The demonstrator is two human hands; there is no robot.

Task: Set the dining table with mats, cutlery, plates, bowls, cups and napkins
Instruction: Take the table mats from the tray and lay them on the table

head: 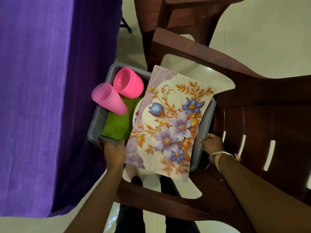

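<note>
**Both hands on tub rim, table off to the left**

Left hand (111, 148) grips the near-left corner of the grey tub (95, 120), fingers curled over the rim beside the napkins. Right hand (212, 143) holds the near-right rim, fingers hooked on the edge, bangles (218, 154) at the wrist. So the tub is held at its near end by both hands, and its long axis runs away from the person.

Inside the tub, going outward from the grip:
- green napkins (117, 126) lie at the near left
- a stack of pink cups (109, 100) lies on its side on the napkins, mouth toward the table
- a stack of pink bowls (128, 84) is tipped over at the far left
- a plate (135, 113) shows only a sliver of rim
- the floral mats (171, 121) lie slanted on top of the right half and overhang both ends

No cutlery is visible, though it may be under the mats.

The tub sits between the arms of a brown chair (252, 115). Whether it rests on the chair or is carried, cannot tell.

The table (42, 98), under a purple cloth, lies directly left of the tub. The left hand is nearer to it. Nothing looks set out yet, so this seems an early step. The next move likely goes sideways to the left, and the loose mats and tipped cups may slide
</note>
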